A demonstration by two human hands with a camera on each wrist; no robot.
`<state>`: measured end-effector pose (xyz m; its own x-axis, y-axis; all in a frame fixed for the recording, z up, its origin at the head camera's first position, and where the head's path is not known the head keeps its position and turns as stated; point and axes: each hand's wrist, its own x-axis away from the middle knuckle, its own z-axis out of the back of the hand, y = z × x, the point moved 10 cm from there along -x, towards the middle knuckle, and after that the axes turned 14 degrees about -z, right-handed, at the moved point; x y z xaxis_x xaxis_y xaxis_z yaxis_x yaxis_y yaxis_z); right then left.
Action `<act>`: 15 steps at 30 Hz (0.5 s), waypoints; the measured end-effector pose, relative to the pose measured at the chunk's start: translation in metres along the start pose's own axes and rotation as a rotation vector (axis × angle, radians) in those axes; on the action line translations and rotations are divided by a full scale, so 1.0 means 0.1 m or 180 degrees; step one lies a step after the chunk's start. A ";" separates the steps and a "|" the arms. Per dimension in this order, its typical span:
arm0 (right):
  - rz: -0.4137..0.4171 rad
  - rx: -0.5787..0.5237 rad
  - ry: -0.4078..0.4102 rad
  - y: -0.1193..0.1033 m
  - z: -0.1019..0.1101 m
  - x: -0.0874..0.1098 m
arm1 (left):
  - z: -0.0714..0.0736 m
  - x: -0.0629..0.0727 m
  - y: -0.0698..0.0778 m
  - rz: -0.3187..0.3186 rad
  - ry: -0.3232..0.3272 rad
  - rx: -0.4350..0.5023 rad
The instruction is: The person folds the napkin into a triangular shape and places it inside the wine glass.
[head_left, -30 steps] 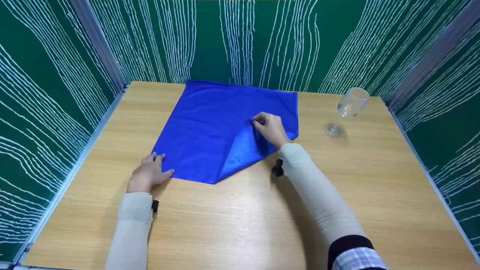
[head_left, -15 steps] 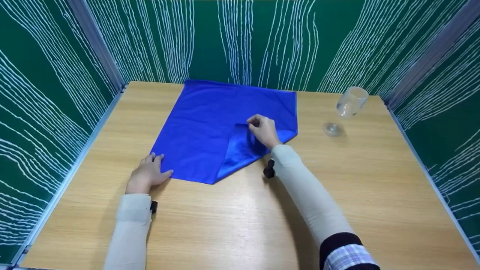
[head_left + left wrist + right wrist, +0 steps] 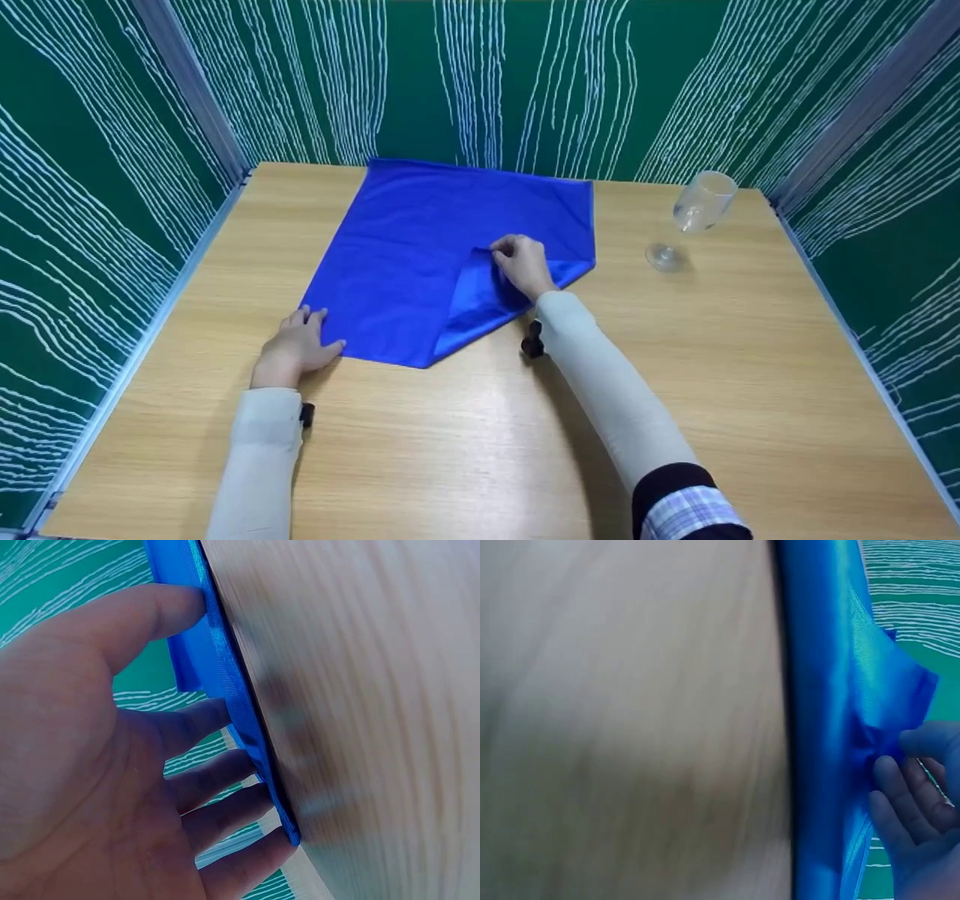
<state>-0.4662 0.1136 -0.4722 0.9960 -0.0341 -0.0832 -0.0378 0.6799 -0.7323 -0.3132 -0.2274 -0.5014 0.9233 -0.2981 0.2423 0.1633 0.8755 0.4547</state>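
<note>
A blue cloth (image 3: 420, 225) lies spread on the table, its near right corner turned up and over so the shinier underside shows. My right hand (image 3: 523, 264) pinches the folded-back part between thumb and fingers. In the right wrist view the lifted cloth (image 3: 889, 682) rises in a point beside the fingertips. At the near left corner my left hand (image 3: 296, 345) rests with spread fingers on the cloth's edge. The left wrist view shows the thumb and straight fingertips touching the hem of the cloth (image 3: 232, 690).
An upright, clear stemmed glass (image 3: 703, 206) stands at the back right of the wooden table (image 3: 420, 450). Green walls (image 3: 420, 82) with white wavy lines enclose the back and both sides, with metal posts at the corners.
My right hand has moved left and slightly nearer, drawing the folded corner of the cloth with it. The left hand stays at the near left corner.
</note>
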 end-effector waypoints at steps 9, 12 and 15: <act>0.0139 -0.0600 0.0555 -0.14 0.17 0.01 | -0.01 0.00 -0.01 0.0015 0.0013 0.0025; 0.0178 -0.0675 0.0114 -0.16 0.02 -0.01 | -0.02 -0.01 -0.03 0.0032 0.0003 0.0034; 0.0098 -0.0504 -0.0695 -0.15 -0.24 0.02 | -0.02 -0.02 -0.03 0.0030 0.0013 0.0038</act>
<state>-0.4654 0.0857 -0.4780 0.9875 0.1552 0.0279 -0.0637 0.5546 -0.8297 -0.3149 -0.2285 -0.5044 0.9261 -0.2883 0.2433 0.1505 0.8737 0.4625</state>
